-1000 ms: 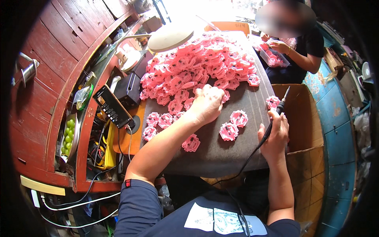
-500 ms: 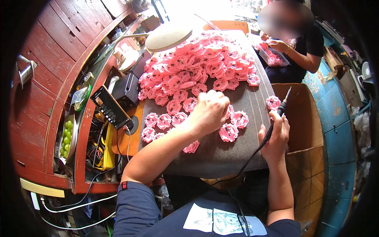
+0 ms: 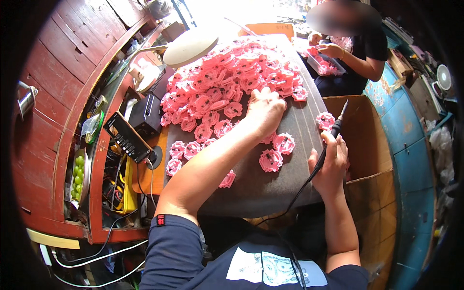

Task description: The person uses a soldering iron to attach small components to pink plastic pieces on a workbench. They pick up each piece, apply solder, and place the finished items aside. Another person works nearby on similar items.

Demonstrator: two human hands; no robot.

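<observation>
The left hand point(image 3: 266, 112) is at the near fringe of pink pieces point(image 3: 232, 72) heaped toward the worktop's point(image 3: 251, 193) far edge, fingers curled; whether they pinch one, I can't tell. By the right edge, the right hand's point(image 3: 331, 166) fingers clasp a soldering iron point(image 3: 336, 128).

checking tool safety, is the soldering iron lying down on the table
No, the right hand is holding the soldering iron, with its metal tip pointing forward.

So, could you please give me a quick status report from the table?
Left hand at near side of pink pile, grip hidden. Right hand holding soldering iron, tip up. Cord over near edge of table.
</observation>
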